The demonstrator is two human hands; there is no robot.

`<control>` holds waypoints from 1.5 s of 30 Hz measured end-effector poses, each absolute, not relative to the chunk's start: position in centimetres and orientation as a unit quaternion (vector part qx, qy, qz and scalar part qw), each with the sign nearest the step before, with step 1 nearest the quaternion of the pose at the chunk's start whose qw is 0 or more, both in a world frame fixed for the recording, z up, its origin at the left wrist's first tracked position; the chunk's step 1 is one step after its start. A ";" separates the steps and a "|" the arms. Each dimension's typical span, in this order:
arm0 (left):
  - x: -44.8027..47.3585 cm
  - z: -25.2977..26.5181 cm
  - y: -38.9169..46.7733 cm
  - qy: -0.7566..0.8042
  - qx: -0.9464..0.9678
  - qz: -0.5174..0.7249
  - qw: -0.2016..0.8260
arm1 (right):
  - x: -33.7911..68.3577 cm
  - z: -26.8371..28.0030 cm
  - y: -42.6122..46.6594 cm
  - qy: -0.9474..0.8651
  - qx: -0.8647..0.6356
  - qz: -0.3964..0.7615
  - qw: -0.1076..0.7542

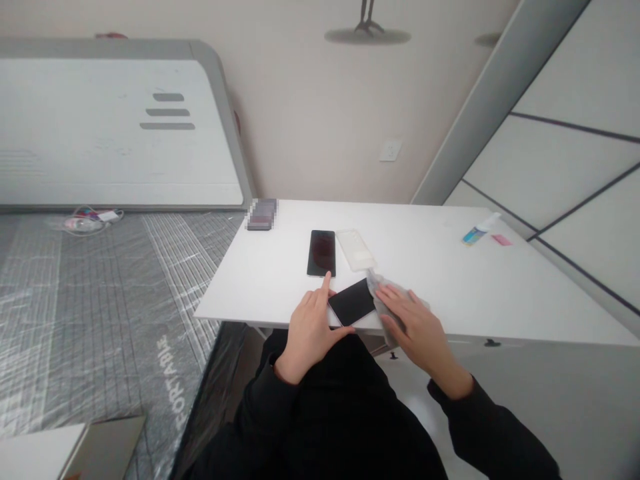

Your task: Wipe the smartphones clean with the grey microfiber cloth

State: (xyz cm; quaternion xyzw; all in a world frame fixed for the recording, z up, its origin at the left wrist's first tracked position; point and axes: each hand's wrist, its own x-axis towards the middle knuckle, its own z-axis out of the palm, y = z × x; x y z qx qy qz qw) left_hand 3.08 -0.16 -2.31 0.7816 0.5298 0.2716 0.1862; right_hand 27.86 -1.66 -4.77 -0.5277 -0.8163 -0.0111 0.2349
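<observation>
A smartphone [353, 302] lies dark face up and slanted near the front edge of the white table. My left hand [311, 328] holds it by its left end, thumb along the near edge and index finger stretched forward. Over its right end sits a crumpled light-grey cloth [379, 280], pressed there under my right hand [407, 321]. Just beyond my left index finger is a second black-screened phone [322, 253]. Beside that one rests a clear, whitish phone case [355, 249].
The white table [425, 260] carries a small spray bottle [475, 235] lying at the right, near a pink slip [502, 240]. A blurred dark stack [262, 214] occupies the far left corner. Left is a plastic-covered mattress [115, 287] with a cable bundle [93, 221]. A wardrobe [565, 153] stands right.
</observation>
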 end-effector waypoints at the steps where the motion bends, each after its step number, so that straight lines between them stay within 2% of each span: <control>1: 3.1 -2.3 -0.2 0.532 0.780 0.271 0.189 | 27.4 -4.8 -1.0 -0.811 -0.537 -0.022 0.231; 7: 3.1 -2.5 -0.3 0.539 0.765 0.287 0.206 | 20.7 -4.8 -1.2 -0.852 -0.468 0.007 0.235; 11: 3.2 -2.5 -0.4 0.534 0.763 0.302 0.205 | 20.7 -4.2 -3.4 -0.887 -0.401 0.060 0.219; 14: 3.2 -2.5 -0.4 0.522 0.770 0.305 0.202 | 24.2 -4.1 -3.2 -0.878 -0.423 0.067 0.213; 17: 3.2 -2.4 -0.3 0.518 0.774 0.306 0.198 | 27.1 -4.5 -1.6 -0.846 -0.486 0.024 0.218; 21: 3.2 -2.4 -0.1 0.516 0.778 0.297 0.202 | 26.0 -5.1 0.0 -0.818 -0.536 -0.038 0.207; 26: 3.0 -2.6 -0.2 0.523 0.774 0.287 0.212 | 21.8 -4.8 -1.1 -0.882 -0.431 0.008 0.189; 30: 2.9 -2.8 -0.2 0.514 0.787 0.280 0.197 | 23.5 -4.2 -2.2 -0.917 -0.360 0.054 0.166; 35: 2.9 -2.7 -0.1 0.508 0.794 0.276 0.188 | 27.6 -3.3 -1.0 -0.878 -0.438 0.038 0.189; 40: 2.8 -2.6 -0.3 0.509 0.791 0.282 0.187 | 25.2 -3.0 0.8 -0.849 -0.488 0.021 0.200; 45: 2.7 -2.5 -0.3 0.512 0.784 0.289 0.198 | 20.8 -3.2 0.2 -0.884 -0.429 0.040 0.181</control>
